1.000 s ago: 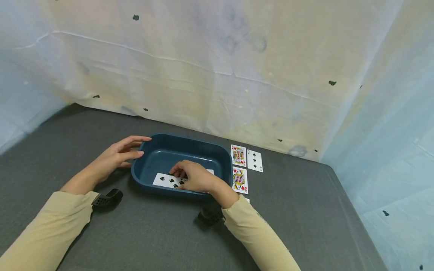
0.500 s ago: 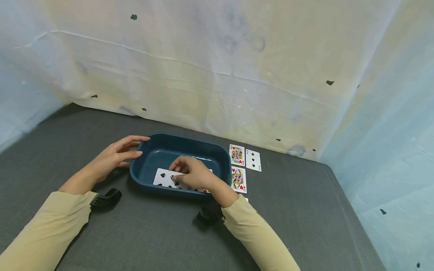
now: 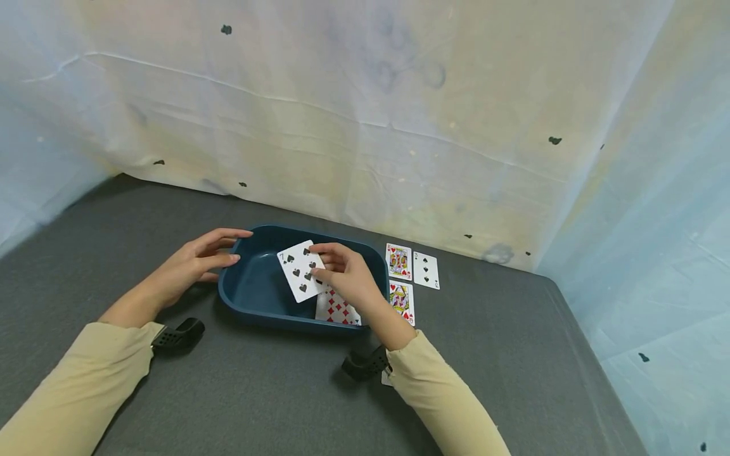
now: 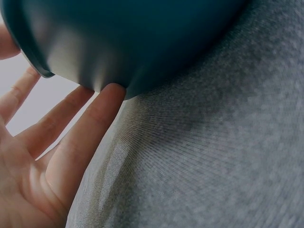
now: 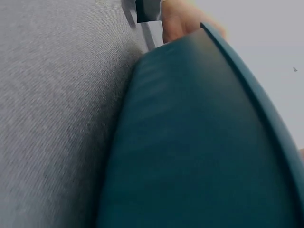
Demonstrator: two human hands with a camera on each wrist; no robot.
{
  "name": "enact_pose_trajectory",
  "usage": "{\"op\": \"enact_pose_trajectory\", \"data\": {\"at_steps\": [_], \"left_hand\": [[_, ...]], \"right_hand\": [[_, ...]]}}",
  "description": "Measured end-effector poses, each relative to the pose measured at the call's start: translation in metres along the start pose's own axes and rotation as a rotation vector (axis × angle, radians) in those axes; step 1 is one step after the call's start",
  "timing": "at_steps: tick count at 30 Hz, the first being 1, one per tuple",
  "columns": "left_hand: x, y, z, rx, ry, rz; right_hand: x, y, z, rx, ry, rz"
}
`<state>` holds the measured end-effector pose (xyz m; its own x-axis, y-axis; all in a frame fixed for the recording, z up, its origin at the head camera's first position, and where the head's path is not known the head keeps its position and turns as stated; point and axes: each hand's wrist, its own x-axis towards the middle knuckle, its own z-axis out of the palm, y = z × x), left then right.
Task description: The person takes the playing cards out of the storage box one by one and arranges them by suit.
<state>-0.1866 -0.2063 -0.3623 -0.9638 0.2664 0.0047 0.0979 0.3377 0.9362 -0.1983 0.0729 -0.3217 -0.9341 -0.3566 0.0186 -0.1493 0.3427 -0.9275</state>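
My right hand (image 3: 350,278) pinches a playing card, the seven of spades (image 3: 298,272), by its right edge between thumb and fingers. The card is tilted above the inside of a dark blue basin (image 3: 251,310). Beneath it, a red diamond card (image 3: 336,309) lies in the basin, partly covered by the hand and the held card. At the basin's left end, my left hand (image 3: 196,263) rests its spread fingers against the wall and rim. The left wrist view shows straight fingertips (image 4: 111,92) touching the outer wall. The right wrist view shows mostly the basin's outside (image 5: 190,133).
Right of the basin lie a king of hearts (image 3: 398,261), a three of spades (image 3: 426,270) and a queen of hearts (image 3: 402,301). Another card (image 3: 386,378) peeks out under the right forearm. The grey table (image 3: 513,367) meets a hanging cloth (image 3: 365,139) behind.
My right hand has lifted the seven of spades off the basin's floor and moved up and right, uncovering the diamond card. The left hand has stayed at the rim.
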Motion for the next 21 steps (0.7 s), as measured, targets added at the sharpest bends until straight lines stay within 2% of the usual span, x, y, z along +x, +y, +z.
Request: {"op": "enact_pose_trajectory", "data": {"at_steps": [5,9,15,21], "left_hand": [[-0.001,0.001,0.000,0.000,-0.009,0.007],[-0.002,0.001,-0.003,-0.007,-0.022,0.019],[-0.003,0.000,-0.005,-0.008,-0.025,0.024],[-0.005,0.001,-0.005,-0.005,-0.020,0.025]], "right_hand": [[-0.009,0.003,-0.017,0.091,0.046,0.006],[-0.016,0.007,-0.034,0.136,0.122,-0.012],[-0.029,0.016,-0.059,0.120,0.297,0.011],[-0.040,0.029,-0.081,0.093,0.387,0.051]]}}
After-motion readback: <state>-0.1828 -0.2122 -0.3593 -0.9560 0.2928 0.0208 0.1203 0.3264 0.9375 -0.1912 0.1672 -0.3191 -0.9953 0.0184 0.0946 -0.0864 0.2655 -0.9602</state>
